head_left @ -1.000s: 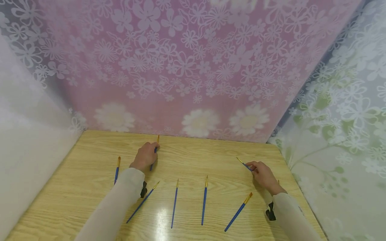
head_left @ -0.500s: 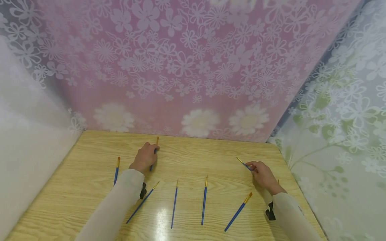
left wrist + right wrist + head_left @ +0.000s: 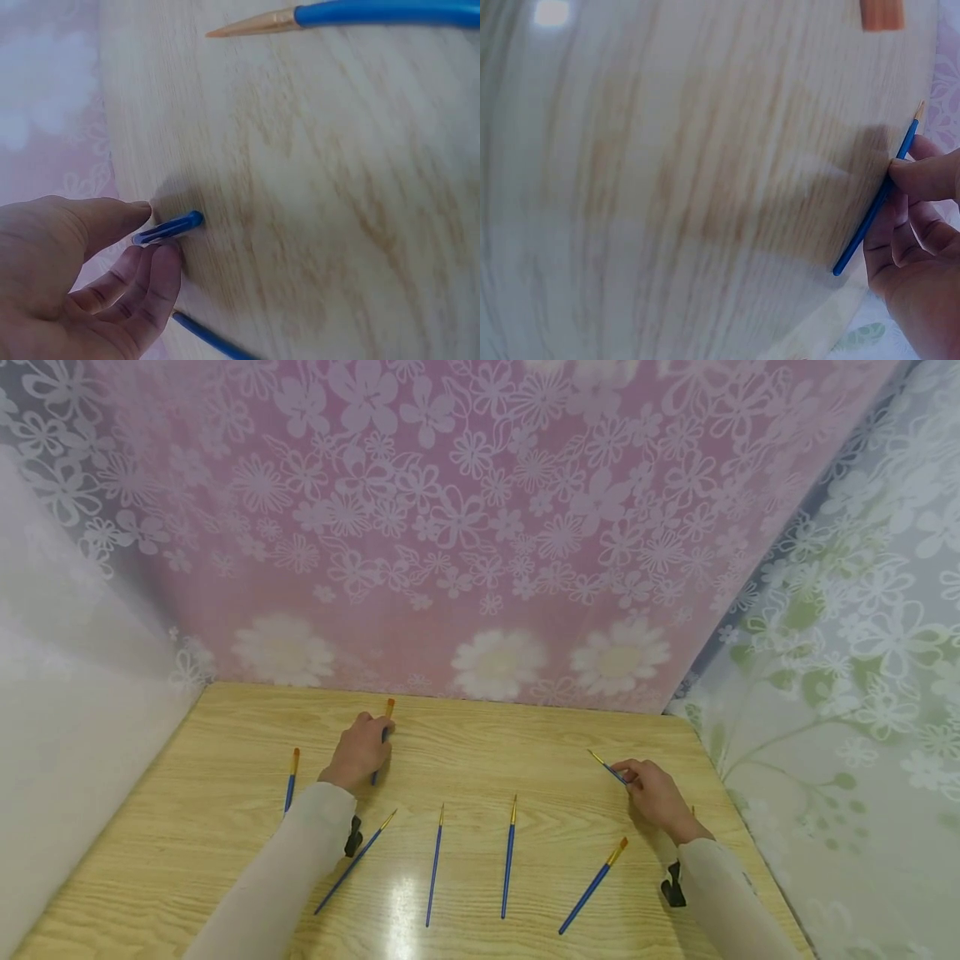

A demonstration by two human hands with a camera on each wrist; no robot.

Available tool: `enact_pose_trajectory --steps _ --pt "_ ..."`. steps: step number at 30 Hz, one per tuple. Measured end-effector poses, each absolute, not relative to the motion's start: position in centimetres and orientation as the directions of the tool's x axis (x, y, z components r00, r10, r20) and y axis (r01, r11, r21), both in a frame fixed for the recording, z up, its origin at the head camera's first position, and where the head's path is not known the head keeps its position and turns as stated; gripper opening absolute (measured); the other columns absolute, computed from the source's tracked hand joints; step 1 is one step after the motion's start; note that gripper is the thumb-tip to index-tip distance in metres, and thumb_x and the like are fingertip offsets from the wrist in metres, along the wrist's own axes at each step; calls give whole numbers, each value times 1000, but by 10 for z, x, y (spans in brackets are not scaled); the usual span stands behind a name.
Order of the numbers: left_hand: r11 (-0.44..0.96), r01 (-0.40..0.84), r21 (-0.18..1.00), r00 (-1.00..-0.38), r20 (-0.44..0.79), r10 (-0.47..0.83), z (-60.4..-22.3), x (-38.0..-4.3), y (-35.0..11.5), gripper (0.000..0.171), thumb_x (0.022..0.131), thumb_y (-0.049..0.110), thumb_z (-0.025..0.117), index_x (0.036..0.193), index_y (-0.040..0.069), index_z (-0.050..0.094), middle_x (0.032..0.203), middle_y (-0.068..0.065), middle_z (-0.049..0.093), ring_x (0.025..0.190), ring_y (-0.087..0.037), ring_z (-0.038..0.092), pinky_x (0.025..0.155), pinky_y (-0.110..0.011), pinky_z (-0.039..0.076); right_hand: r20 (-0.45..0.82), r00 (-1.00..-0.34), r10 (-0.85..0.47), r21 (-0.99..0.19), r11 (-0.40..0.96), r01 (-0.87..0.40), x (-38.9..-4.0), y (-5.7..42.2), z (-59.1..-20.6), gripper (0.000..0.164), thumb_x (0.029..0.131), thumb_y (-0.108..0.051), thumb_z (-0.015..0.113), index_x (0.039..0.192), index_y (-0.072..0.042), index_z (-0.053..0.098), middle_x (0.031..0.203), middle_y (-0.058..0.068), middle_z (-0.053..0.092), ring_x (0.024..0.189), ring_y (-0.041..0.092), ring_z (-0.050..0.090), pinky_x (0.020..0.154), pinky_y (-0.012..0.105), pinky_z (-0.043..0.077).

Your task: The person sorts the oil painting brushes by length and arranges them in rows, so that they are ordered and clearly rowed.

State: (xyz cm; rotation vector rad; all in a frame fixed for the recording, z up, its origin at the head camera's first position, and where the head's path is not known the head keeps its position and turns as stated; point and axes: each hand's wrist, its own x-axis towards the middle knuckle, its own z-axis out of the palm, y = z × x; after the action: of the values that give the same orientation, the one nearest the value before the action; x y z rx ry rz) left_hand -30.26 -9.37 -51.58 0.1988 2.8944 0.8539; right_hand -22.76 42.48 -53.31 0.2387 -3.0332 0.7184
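Near the far edge of the table, my left hand point(image 3: 356, 750) grips a blue paintbrush point(image 3: 390, 708) with orange bristles pointing away from me. The left wrist view shows this brush's blue handle point(image 3: 176, 226) between thumb and fingers, nearly end-on. On the right side my right hand point(image 3: 656, 797) pinches a thinner blue paintbrush point(image 3: 600, 762), its tip slanting to the far left. In the right wrist view that slim handle point(image 3: 874, 204) lies across the fingers under the thumb. Whether either brush touches the wood cannot be told.
On the wooden table point(image 3: 465, 752) lie several more blue brushes: a round-tipped one point(image 3: 291, 781) partly under my left sleeve, a slanted thin one point(image 3: 352, 864), two middle ones point(image 3: 435, 868) and a wide flat one point(image 3: 592, 889). Another brush tip point(image 3: 693, 812) shows behind my right wrist. Floral cloth surrounds the table.
The brush in my left hand has turned so its bristles show wider, and its tip has shifted slightly left. My right hand and its brush stay in place.
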Motion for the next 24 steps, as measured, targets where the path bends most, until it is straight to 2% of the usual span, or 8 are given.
enact_pose_trajectory --steps 4,8,12,19,24 --pt "840 126 527 -982 -53 180 -515 -302 -99 41 108 9 61 149 2 61 139 -27 57 98 -33 63 74 -43 55 46 -988 -148 -445 883 -153 -228 425 -533 36 101 12 61 135 2 68 108 20 68 93 34 69 85 57 59" --pt "842 157 516 -980 -27 199 -513 -300 -107 40 109 8 59 148 1 61 142 -27 56 111 -38 65 87 -50 59 36 -988 -147 -445 883 -148 -228 426 -531 36 102 12 61 136 2 68 109 21 68 93 34 69 84 57 59" --pt "838 149 526 -981 -27 192 -509 -295 -114 37 110 7 57 146 1 61 144 -28 56 113 -42 67 98 -58 56 40 -988 -147 -441 885 -149 -227 427 -529 36 101 12 61 135 2 68 108 21 68 92 34 68 84 56 59" --pt "849 135 511 -984 -31 176 -504 -288 -131 36 109 10 59 144 0 63 135 -26 60 107 -38 67 90 -55 56 51 -986 -157 -448 879 -163 -229 427 -529 35 101 12 61 134 3 69 107 21 68 92 34 68 84 58 59" --pt "841 140 522 -983 -29 182 -501 -282 -144 35 108 7 58 142 -2 62 131 -27 61 116 -43 66 94 -58 55 47 -986 -157 -455 876 -161 -228 426 -529 35 101 12 61 135 3 69 107 21 67 91 33 68 84 58 58"
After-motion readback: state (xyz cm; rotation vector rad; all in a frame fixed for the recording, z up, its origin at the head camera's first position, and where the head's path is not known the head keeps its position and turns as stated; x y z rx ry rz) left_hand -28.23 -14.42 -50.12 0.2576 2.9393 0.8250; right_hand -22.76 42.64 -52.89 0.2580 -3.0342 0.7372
